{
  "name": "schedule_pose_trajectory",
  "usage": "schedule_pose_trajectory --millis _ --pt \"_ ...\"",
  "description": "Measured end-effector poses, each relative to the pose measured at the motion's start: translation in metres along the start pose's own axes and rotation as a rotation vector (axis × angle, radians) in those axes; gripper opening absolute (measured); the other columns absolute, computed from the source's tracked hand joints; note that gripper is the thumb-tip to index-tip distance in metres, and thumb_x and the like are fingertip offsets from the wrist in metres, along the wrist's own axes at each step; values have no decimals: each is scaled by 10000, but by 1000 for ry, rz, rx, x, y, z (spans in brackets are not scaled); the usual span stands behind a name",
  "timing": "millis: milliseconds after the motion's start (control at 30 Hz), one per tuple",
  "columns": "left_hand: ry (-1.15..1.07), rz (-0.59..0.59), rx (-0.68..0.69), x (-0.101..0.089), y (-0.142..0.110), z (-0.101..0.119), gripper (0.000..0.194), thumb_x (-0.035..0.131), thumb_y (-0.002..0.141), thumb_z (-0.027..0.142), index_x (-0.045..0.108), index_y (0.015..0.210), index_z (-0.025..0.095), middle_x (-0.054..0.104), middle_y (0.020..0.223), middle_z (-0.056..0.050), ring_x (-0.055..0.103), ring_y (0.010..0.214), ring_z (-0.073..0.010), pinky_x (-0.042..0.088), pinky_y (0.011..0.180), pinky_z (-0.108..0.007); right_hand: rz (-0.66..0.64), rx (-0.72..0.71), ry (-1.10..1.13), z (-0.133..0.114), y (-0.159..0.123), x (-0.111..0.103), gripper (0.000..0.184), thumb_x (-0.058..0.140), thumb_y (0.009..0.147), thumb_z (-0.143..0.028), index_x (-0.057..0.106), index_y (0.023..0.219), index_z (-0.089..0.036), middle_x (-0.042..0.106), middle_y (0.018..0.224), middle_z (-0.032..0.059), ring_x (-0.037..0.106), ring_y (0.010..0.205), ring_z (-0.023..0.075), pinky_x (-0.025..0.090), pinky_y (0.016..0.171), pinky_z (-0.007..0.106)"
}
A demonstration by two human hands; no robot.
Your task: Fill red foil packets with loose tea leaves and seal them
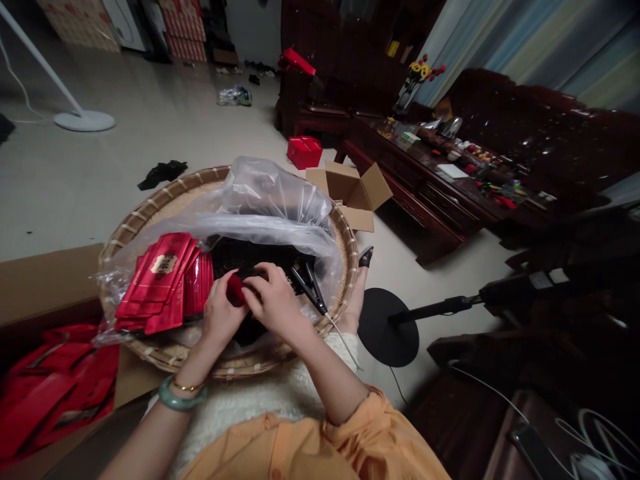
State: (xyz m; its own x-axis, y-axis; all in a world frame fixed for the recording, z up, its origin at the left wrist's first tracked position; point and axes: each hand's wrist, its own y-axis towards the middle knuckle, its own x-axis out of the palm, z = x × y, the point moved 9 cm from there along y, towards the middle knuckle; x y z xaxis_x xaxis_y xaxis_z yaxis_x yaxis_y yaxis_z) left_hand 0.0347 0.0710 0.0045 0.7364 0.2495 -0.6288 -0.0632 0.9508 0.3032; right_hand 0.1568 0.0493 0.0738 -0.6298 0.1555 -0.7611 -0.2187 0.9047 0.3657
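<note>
My left hand (223, 312) is closed around a small red pouch (236, 291), whose mouth gapes upward. The curled fingers of my right hand (274, 299) grip the pouch's right edge. Both hands are over a round woven bamboo tray (131, 230) on my lap. In it, a clear plastic bag (280, 190) lies spread open around dark loose leaves (265, 257). Left of my hands lie a fanned pile of flat red pouches (155, 283) and a row of standing ones (199, 283). A black handheld clamp-like tool (313, 293) with a cord rests right of my right hand.
At lower left is a cardboard box (50, 263) with red packets (60, 387). Ahead are an open carton (353, 190) and a red box (304, 152). A black round stand base (389, 327) is at right, near a dark wooden table (420, 193). A white stand base (84, 121) is far left.
</note>
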Motion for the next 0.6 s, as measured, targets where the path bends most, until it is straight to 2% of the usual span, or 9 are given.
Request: schedule_pose_trajectory --millis 167,233,367,467,600 --pt "-6 -17 53 2 0 6 533 567 698 283 488 1210 159 589 1070 -109 578 968 -256 478 830 -373 -145 8 -1 4 0 14 192 514 887 -276 663 960 -179 578 1029 77 557 925 165 466 820 282" --pt "-17 -28 74 2 1 8 552 581 695 289 477 1221 161 579 1064 -104 576 957 -253 482 817 -369 -164 16 13 8 0 16 181 526 883 -269 661 958 -173 590 993 70 577 890 152 470 792 262" --pt "-57 -37 105 3 1 9 575 617 688 315 465 1222 163 570 1021 -84 580 912 -235 490 800 -364 -105 -9 91 10 -1 9 164 546 871 -251 664 944 -164 600 1024 80 586 926 156 467 821 259" --pt "-92 -6 116 0 1 7 535 649 683 332 481 1165 169 575 1030 -79 580 937 -233 488 825 -375 -31 -30 244 11 -4 -3 183 533 873 -238 642 1010 -186 609 1035 73 585 950 154 469 838 264" --pt "-157 27 131 -5 -2 7 460 671 689 326 485 1085 182 585 1023 -71 591 941 -221 494 827 -370 66 4 393 21 -8 -17 232 501 879 -218 604 1087 -220 618 989 58 598 861 144 497 733 249"
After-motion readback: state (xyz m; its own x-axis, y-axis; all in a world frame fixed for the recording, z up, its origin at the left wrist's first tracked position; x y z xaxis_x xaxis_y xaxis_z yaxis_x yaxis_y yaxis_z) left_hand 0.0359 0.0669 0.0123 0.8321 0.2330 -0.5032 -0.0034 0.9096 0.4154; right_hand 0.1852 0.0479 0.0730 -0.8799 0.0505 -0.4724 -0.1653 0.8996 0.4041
